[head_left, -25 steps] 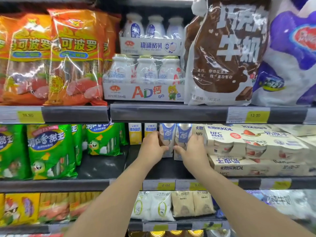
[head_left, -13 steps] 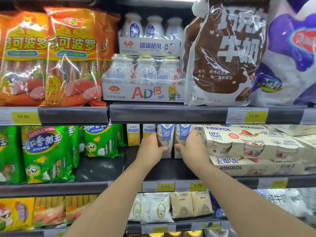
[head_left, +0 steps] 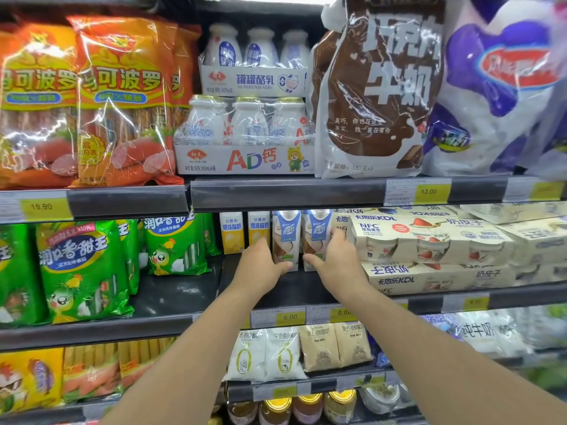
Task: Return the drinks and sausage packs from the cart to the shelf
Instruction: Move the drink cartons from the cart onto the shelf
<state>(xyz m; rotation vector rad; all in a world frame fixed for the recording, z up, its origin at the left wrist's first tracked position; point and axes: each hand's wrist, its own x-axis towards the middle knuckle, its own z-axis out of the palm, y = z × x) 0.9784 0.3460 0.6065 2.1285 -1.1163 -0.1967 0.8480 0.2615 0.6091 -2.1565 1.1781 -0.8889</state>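
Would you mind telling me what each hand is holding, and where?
The left hand grips the left blue-white carton low on its side; the right hand grips the right carton likewise.

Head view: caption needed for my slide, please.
Left hand and right hand set two blue-and-white drink cartons upright on the middle shelf.

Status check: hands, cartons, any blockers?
Left hand on left blue-white carton, right hand on right carton. Both upright on middle shelf. Yogurt packs crowd the right side.
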